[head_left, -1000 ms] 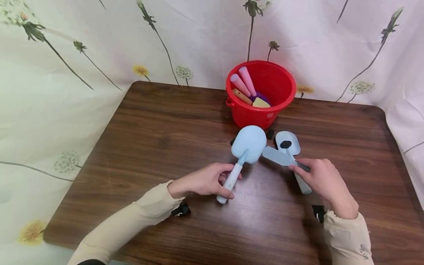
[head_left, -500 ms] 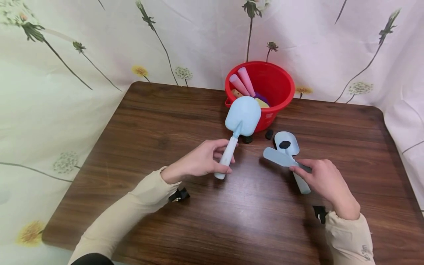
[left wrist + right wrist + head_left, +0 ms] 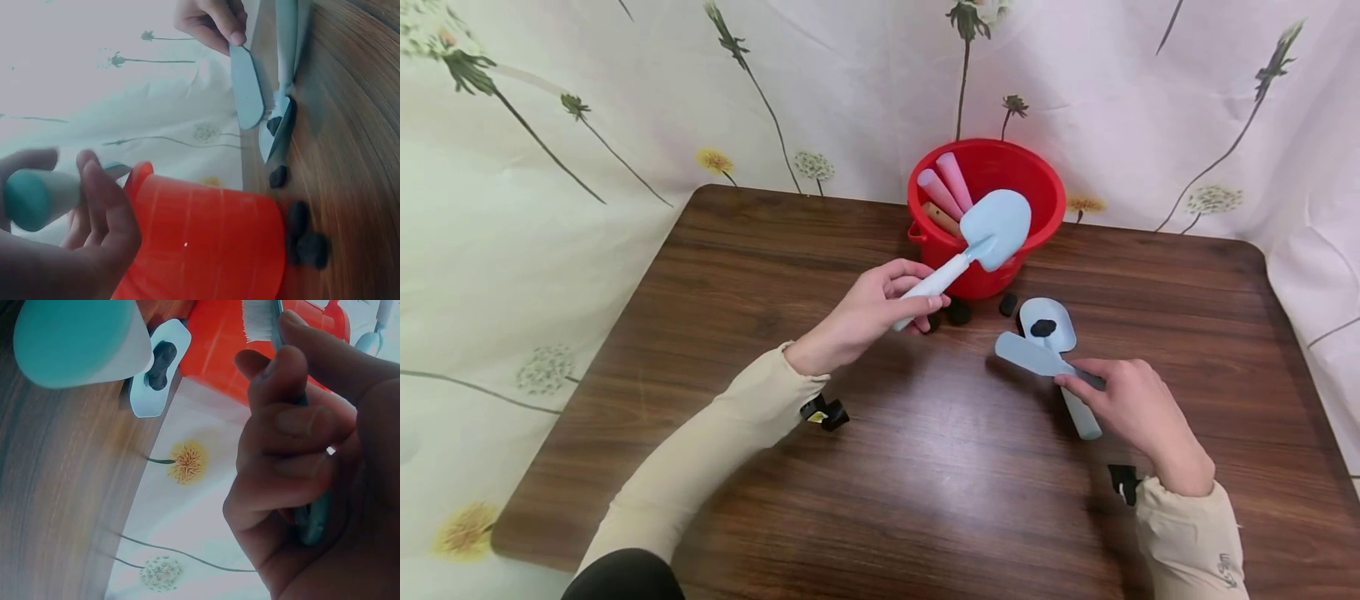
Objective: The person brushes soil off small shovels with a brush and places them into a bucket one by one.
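My left hand (image 3: 880, 307) grips the white handle of a light blue toy shovel (image 3: 1000, 225), whose blade is over the opening of a red bucket (image 3: 979, 282). In the left wrist view the shovel's round handle end (image 3: 26, 200) shows, and the blade is mostly hidden. My right hand (image 3: 1142, 412) holds a light blue brush (image 3: 1028, 353) by its handle; pale bristles (image 3: 257, 320) show in the right wrist view. Beneath the brush a second light blue shovel (image 3: 1081, 414) lies on the table, a black stone (image 3: 1043, 327) in its scoop.
Several black stones (image 3: 957, 312) lie at the bucket's foot. Inside the bucket are pink handles (image 3: 953, 175) and a brown handle (image 3: 942, 220). The brown wooden table (image 3: 760, 275) ends at a flowered cloth (image 3: 865, 100) behind it.
My left hand has lifted the shovel up and away from me, then swung its blade rightward over the bucket's mouth. The right hand and brush stay nearly still.
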`<state>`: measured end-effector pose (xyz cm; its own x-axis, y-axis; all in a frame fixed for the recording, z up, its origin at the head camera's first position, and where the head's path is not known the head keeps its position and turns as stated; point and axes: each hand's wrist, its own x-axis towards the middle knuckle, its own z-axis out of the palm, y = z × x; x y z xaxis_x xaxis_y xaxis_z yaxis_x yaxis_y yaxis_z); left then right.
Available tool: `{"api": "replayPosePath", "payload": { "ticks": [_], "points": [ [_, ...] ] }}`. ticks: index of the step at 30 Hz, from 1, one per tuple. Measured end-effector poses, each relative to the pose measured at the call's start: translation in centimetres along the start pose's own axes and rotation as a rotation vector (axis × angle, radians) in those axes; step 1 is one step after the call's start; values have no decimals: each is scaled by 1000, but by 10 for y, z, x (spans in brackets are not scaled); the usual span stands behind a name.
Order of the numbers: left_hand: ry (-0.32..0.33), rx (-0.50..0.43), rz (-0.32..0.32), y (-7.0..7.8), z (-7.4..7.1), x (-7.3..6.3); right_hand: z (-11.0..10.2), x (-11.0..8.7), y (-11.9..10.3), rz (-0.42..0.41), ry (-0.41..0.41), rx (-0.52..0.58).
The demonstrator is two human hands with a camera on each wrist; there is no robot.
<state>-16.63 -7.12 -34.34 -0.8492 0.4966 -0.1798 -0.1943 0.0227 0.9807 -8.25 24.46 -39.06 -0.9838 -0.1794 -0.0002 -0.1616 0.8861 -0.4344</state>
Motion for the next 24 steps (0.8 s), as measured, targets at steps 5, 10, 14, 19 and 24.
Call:
{"api": "replayPosePath", "payload": {
  "ticks": [5,10,14,19,24],
  "points": [
    [26,-145,-17,3,1,9,1,0,0,8,-10,12],
    [-5,-275,-76,4,-2,16,1,0,1,22,-20,19],
    [-43,-353,-104,5,-6,18,2,0,1,16,-12,18],
    [-30,-442,-122,7,-9,22,3,1,1,11,-11,20],
    [12,-507,-126,11,-10,30,4,1,1,1,-2,17]
  ]
}}
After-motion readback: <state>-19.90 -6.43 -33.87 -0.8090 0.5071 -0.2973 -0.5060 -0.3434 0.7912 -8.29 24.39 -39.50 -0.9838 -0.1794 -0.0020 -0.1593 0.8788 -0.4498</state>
